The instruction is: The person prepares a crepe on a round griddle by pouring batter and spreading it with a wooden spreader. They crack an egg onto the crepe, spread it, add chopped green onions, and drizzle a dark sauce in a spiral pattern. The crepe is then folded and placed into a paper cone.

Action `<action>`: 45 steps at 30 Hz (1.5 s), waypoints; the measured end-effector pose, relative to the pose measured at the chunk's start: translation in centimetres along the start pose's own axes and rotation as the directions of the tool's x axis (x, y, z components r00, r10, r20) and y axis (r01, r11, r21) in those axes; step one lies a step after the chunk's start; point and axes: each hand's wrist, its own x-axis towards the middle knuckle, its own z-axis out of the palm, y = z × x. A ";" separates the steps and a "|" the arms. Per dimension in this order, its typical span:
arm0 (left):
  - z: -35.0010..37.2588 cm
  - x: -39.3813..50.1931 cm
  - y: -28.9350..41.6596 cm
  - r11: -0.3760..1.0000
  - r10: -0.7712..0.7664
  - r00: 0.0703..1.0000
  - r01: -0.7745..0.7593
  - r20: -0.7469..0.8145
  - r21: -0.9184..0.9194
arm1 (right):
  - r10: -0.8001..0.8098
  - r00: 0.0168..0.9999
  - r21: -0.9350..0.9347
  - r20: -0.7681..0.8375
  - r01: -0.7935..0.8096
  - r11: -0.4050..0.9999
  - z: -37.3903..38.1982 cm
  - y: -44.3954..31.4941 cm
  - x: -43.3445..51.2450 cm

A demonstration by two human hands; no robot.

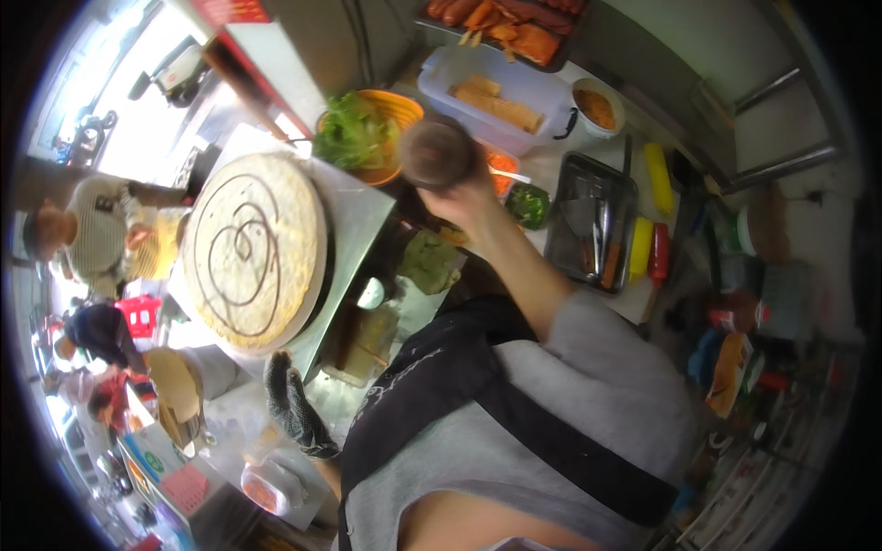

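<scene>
A round pancake point(255, 248) covers the circular griddle, with dark sauce drawn over it in thin loops. My right hand point(458, 196) grips a dark-topped bottle point(438, 155), raised between the griddle and the food containers; the bottle's lower part is hidden. Near the pancake's lower edge is my left hand point(295, 406) in a dark dotted glove, holding nothing that I can see. Leafy lettuce point(351, 134) fills an orange basket point(406, 103) beside the griddle.
A clear bin point(441, 89) holds yellowish slices. Near it stand a tub point(598, 107), a utensil tray point(623, 275), yellow bottles point(641, 248) and a red bottle point(659, 255). Sausages point(503, 17) lie on an upper tray. People point(89, 220) are beyond the counter.
</scene>
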 end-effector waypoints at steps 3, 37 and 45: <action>3.3 1.5 2.3 1.000 -0.014 0.998 0.015 0.069 -0.013 | -0.011 1.000 0.191 0.020 0.007 0.982 -2.6 -7.6 -5.0; 12.9 1.4 9.1 0.999 -0.009 0.970 0.018 0.243 -0.035 | -0.453 0.855 -0.918 0.253 0.360 0.165 -23.2 -7.3 2.0; 9.1 -1.1 6.1 0.998 -0.005 0.999 0.007 0.033 -0.062 | -0.025 0.512 -0.422 0.859 0.679 -0.600 -11.0 -6.5 4.0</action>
